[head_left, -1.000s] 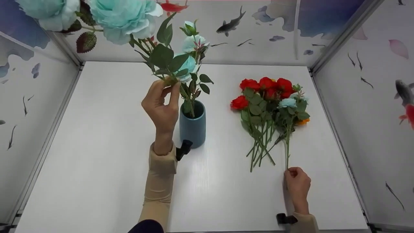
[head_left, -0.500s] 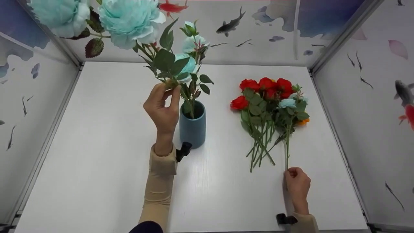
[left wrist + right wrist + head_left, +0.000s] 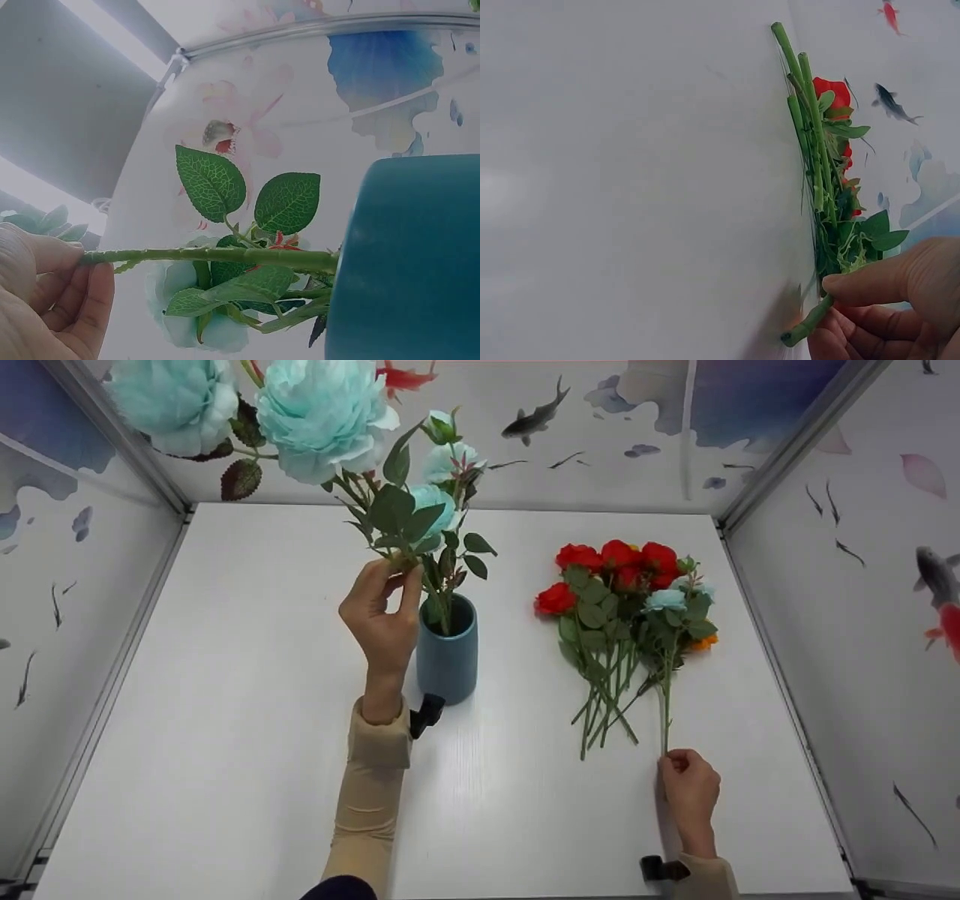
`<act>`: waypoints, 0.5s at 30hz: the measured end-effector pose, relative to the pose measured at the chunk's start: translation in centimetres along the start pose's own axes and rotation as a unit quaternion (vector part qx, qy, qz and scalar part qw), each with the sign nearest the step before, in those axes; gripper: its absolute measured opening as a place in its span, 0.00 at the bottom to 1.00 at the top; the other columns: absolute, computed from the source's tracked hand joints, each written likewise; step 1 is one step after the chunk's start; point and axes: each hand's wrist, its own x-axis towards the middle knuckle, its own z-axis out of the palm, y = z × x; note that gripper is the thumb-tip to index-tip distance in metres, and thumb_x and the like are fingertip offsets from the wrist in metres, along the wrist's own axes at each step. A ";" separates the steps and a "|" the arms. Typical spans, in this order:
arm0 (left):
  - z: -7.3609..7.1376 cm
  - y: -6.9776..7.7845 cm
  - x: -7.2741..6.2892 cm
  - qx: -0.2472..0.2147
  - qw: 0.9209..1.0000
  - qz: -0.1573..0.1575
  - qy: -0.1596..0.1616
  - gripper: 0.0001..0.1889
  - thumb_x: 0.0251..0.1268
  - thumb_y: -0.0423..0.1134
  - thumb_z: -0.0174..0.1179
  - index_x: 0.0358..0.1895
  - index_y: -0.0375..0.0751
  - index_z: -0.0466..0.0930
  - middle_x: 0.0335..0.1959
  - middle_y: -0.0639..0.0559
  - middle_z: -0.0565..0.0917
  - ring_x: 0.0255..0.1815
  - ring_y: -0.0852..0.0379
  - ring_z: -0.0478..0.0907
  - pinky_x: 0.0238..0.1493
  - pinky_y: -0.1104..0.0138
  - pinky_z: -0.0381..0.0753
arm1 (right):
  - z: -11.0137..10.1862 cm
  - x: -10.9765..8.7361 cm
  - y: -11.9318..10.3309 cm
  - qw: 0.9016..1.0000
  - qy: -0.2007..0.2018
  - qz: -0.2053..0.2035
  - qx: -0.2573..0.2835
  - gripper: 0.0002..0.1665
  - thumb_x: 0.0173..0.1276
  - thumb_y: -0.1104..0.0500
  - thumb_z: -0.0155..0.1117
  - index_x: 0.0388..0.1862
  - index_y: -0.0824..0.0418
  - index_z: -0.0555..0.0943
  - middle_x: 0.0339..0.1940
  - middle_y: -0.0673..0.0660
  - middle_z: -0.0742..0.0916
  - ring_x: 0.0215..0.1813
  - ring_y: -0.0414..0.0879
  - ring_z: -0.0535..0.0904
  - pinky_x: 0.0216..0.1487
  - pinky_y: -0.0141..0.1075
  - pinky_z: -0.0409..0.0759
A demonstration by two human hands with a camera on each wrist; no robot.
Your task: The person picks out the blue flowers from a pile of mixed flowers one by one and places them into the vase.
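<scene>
Pinching teal flower stem (image 3: pixel 352 495) upright, left hand (image 3: pixel 381 615); right hand (image 3: pixel 690 789) gripping flat stem (image 3: pixel 665 712).

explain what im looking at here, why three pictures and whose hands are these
These are one person's two bare hands, filmed by three cameras at once. The wide picture comes from a camera on the head; the two close-ups come from cameras strapped to each wrist. On the white tabletop stands a round blue vase with pale turquoise flowers in it, and beside it lies a bunch of red artificial roses. The left hand pinches the green stem of a large turquoise artificial flower next to the vase. The right hand pinches the stem end of a small pale blue flower lying on the bunch.
</scene>
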 end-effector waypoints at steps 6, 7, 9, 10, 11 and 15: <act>0.0 -0.3 -0.4 0.000 1.000 -0.005 -0.003 0.08 0.49 0.16 0.61 0.35 0.22 0.80 0.30 0.39 0.81 0.34 0.55 0.81 0.35 0.65 0.82 | -0.1 0.0 -0.1 1.000 -0.006 0.007 -0.003 0.06 0.56 0.68 0.62 0.31 0.73 0.82 0.23 0.62 0.83 0.25 0.52 0.76 0.26 0.37 0.70; 0.0 -0.4 -0.5 0.000 1.000 -0.007 -0.004 0.08 0.49 0.16 0.61 0.35 0.22 0.80 0.30 0.39 0.81 0.34 0.55 0.81 0.35 0.65 0.82 | -0.1 0.0 -0.1 1.000 -0.007 0.007 -0.003 0.06 0.56 0.68 0.62 0.31 0.73 0.82 0.23 0.63 0.83 0.26 0.53 0.77 0.26 0.38 0.70; 0.0 -0.5 -0.6 0.000 1.000 -0.011 -0.005 0.08 0.49 0.16 0.61 0.35 0.22 0.80 0.30 0.39 0.81 0.34 0.55 0.81 0.35 0.66 0.82 | -0.1 0.0 -0.1 1.000 -0.010 0.009 -0.004 0.07 0.56 0.69 0.61 0.31 0.73 0.82 0.23 0.63 0.83 0.26 0.54 0.77 0.26 0.39 0.70; 0.0 -0.5 -0.7 0.000 1.000 -0.012 -0.006 0.08 0.49 0.16 0.61 0.35 0.22 0.81 0.30 0.39 0.82 0.34 0.55 0.82 0.35 0.65 0.82 | -0.1 0.0 -0.1 1.000 -0.010 0.009 -0.003 0.07 0.57 0.69 0.61 0.32 0.73 0.81 0.23 0.63 0.83 0.26 0.54 0.77 0.26 0.39 0.70; 0.0 -0.5 -0.7 -0.001 1.000 -0.014 -0.007 0.08 0.49 0.16 0.61 0.35 0.22 0.81 0.31 0.39 0.82 0.35 0.55 0.82 0.35 0.65 0.82 | -0.1 0.0 -0.1 1.000 -0.011 0.009 -0.004 0.07 0.57 0.69 0.61 0.32 0.74 0.81 0.23 0.63 0.83 0.26 0.54 0.77 0.26 0.39 0.70; 0.0 -0.7 -1.0 -0.005 1.000 -0.022 -0.007 0.08 0.49 0.16 0.61 0.35 0.22 0.81 0.31 0.39 0.82 0.34 0.55 0.82 0.35 0.65 0.82 | -0.2 0.0 -0.1 1.000 -0.007 -0.004 0.000 0.06 0.57 0.69 0.62 0.31 0.74 0.82 0.22 0.63 0.83 0.24 0.52 0.76 0.25 0.38 0.69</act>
